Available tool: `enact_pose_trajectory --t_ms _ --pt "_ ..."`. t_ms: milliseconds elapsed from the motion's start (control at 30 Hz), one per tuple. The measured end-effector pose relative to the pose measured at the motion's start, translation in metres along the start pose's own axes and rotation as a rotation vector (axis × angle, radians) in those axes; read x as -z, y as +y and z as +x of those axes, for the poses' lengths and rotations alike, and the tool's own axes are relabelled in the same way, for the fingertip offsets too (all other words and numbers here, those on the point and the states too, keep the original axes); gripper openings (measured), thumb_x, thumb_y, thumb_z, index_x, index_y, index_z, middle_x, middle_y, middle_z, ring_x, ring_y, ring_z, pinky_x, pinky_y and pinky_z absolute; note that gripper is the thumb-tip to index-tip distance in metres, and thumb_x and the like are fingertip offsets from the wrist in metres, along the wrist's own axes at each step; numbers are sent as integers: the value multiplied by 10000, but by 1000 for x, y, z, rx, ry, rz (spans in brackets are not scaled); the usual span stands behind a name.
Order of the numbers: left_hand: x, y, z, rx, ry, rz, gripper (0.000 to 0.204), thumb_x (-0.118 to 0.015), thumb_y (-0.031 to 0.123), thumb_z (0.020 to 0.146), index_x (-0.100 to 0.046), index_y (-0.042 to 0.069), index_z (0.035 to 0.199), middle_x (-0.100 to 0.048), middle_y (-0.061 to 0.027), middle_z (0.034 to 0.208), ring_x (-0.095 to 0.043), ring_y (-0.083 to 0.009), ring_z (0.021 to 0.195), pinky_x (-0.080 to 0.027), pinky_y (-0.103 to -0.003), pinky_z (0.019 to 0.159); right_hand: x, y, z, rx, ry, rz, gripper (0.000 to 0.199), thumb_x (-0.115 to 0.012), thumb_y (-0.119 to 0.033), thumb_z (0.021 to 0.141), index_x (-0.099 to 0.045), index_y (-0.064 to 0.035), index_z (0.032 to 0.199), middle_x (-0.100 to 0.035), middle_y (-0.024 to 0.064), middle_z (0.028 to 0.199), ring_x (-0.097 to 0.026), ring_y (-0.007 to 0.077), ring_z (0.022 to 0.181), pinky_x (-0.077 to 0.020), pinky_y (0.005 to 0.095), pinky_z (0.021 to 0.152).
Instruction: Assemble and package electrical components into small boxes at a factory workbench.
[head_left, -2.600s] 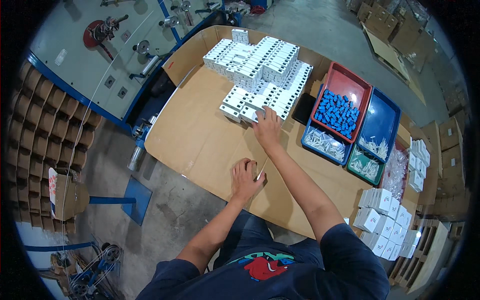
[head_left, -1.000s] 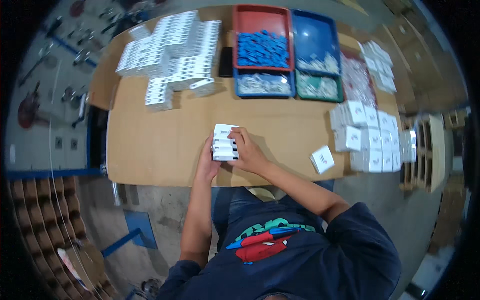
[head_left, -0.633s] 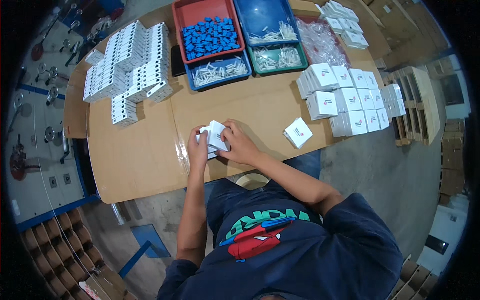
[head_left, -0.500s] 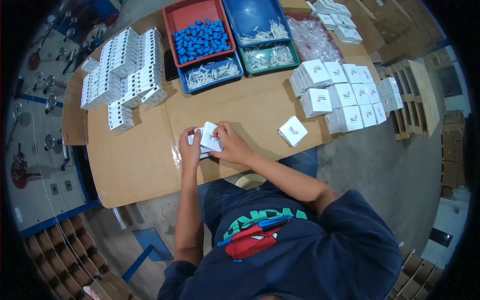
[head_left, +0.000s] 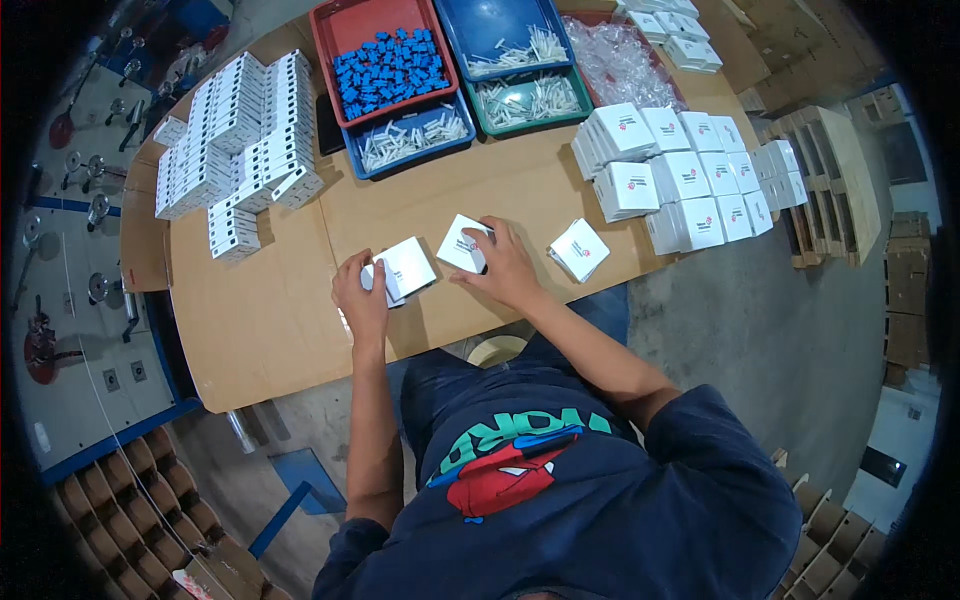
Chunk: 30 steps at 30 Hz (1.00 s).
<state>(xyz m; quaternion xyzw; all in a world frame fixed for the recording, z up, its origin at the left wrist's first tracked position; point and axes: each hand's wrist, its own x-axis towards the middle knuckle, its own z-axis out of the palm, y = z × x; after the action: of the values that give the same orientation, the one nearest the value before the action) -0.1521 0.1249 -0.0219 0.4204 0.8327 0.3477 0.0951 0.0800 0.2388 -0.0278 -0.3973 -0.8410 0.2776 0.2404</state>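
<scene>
**On the cardboard-topped bench: two hands, two small white boxes**

Far to the left of both hands, rows of white moulded parts [head_left: 240, 130] stand packed side by side, a few stragglers at the near end; the tight ranks read as stock laid out for counting or picking.

Left hand [head_left: 362, 295]: curled around a small white box [head_left: 405, 270], fingers on its near side, box tilted up off the cardboard sheet [head_left: 270, 320]. Grip looks firm enough to steady it rather than carry it.

Right hand [head_left: 505, 265]: fingers spread and closed over a second white box [head_left: 465, 243], pressing it toward the sheet. The two boxes sit just beside each other, between the hands, directly in front of the person's body.

Beyond the hands, across the sheet: red tray [head_left: 335, 40] holding blue blocks [head_left: 390, 65]; a blue tray [head_left: 410, 145] of pale slim pieces just below it; further right, another blue tray [head_left: 470, 20] and a green tray [head_left: 535, 100] with similar pale pieces. All lie within an arm's stretch, presumably as feed bins.

Just right of the right hand: one lone white box [head_left: 580, 248], lying apart.

Well right of that: a block of closed white boxes [head_left: 680, 170] in neat rows, seemingly finished ones grouped out of the working space.
</scene>
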Motion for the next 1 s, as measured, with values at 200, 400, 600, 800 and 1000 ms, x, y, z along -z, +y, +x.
enact_pose_trajectory --t_ms 200,400,600,800,1000 --pt "-3 38 -5 -165 311 255 304 -655 190 928 -642 59 1202 -612 -147 1199 -557 -310 1137 -370 -440 1038 66 35 -48 -71 210 -283 568 -815 -276 755 -605 -86 1247 -440 212 1411 -450 425 1286 -390 518 1058" --pt "-23 103 -47 19 -229 -569 275 -633 84 937 -611 1 1198 -640 -99 1081 -602 -185 971 -490 -321 844 89 67 -76 -286 134 -255 604 -814 -205 752 -564 -80 1288 -467 217 1409 -443 433 1304 -392 503 1082" --pt "-88 135 -73 381 -599 -931 347 -560 272 1036 -577 18 1273 -644 -62 1081 -608 -140 930 -498 -275 826 102 46 -82 -192 115 128 826 -852 -156 721 -442 -41 1429 -483 216 1391 -457 384 1320 -413 454 1072" --pt "-68 158 -73 481 -1119 -1084 596 -344 515 1073 -429 96 1488 -588 -65 1273 -561 -157 1148 -436 -316 1013 113 9 -86 -19 -37 263 939 -863 -110 689 -373 -29 1486 -367 211 1462 -370 396 1398 -350 450 1138" --pt "-49 155 -72 412 -969 -1336 626 -348 520 1067 -301 161 1577 -503 -84 1408 -521 -190 1256 -419 -343 1062 123 -9 -66 163 -28 202 803 -783 38 703 -519 -246 1406 -329 206 1517 -334 435 1430 -381 492 1137"
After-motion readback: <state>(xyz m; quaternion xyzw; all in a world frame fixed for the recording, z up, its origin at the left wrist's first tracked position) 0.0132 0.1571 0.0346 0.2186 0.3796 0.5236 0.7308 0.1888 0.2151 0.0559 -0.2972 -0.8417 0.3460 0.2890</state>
